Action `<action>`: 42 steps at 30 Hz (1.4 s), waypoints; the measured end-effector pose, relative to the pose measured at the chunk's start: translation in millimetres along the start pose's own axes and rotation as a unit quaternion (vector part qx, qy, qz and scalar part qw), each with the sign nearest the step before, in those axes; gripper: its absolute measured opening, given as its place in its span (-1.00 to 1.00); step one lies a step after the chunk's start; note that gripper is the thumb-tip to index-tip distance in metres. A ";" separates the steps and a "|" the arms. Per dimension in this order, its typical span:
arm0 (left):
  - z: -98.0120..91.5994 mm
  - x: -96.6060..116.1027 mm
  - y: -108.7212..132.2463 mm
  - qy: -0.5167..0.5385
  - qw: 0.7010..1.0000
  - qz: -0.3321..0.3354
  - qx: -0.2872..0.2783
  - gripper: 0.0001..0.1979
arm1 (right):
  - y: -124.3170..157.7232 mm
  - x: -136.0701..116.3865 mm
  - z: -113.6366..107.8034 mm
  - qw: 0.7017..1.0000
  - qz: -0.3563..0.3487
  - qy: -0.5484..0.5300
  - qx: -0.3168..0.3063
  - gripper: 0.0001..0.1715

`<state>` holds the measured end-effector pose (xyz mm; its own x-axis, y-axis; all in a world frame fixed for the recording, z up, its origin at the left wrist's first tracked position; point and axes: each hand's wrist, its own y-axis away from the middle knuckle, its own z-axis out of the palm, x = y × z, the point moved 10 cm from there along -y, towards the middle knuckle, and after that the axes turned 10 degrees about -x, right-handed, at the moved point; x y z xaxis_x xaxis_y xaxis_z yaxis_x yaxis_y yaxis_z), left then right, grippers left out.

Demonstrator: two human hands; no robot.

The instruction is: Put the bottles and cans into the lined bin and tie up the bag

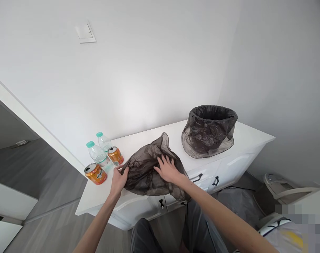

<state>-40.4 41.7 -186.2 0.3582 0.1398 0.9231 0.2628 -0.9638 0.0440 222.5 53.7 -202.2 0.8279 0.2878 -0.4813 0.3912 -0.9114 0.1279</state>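
Observation:
A thin dark translucent garbage bag lies spread over the front of the white cabinet top, its lower part hanging past the edge. My left hand pinches the bag's left end between thumb and fingers. Flat on the bag's right part rests my right hand, fingers spread. Just left of my left hand stand two orange drink cans, a nearer one and a farther one. Behind them are two clear plastic bottles with green caps, one in front of the other.
A bin lined with a similar dark bag stands on the right of the cabinet top. Drawer handles stick out from the cabinet front. A beige appliance is at the lower right. A light switch is on the wall.

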 end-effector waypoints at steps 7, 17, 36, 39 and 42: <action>33.9 72.9 53.7 -0.308 0.894 0.326 0.008 -0.54 | -0.3 10.3 -1.3 0.995 -0.041 0.033 0.082 -0.24; 62.6 -20.4 2.6 -0.491 0.804 0.301 -0.151 -0.33 | 6.1 71.0 0.9 0.999 -0.016 0.046 0.013 -0.06; 35.7 -7.5 66.0 -0.433 0.780 0.388 -0.231 -0.32 | 132.4 51.6 10.2 0.966 -0.145 0.139 0.161 0.03; 19.6 -12.3 69.4 -0.353 0.839 0.352 -0.220 -0.56 | 134.1 74.8 -8.9 0.976 -0.142 0.008 0.167 -0.31; 0.8 -20.8 72.8 -0.268 0.907 0.279 -0.169 -0.72 | 123.0 94.6 -40.8 0.964 -0.098 -0.171 0.178 -0.53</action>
<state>-27.9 -31.2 -202.5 0.7589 -0.3873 0.5235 -0.3499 -0.9205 -0.1737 365.3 -19.2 -196.7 0.5470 0.4065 -0.7318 0.3134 -0.9101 -0.2712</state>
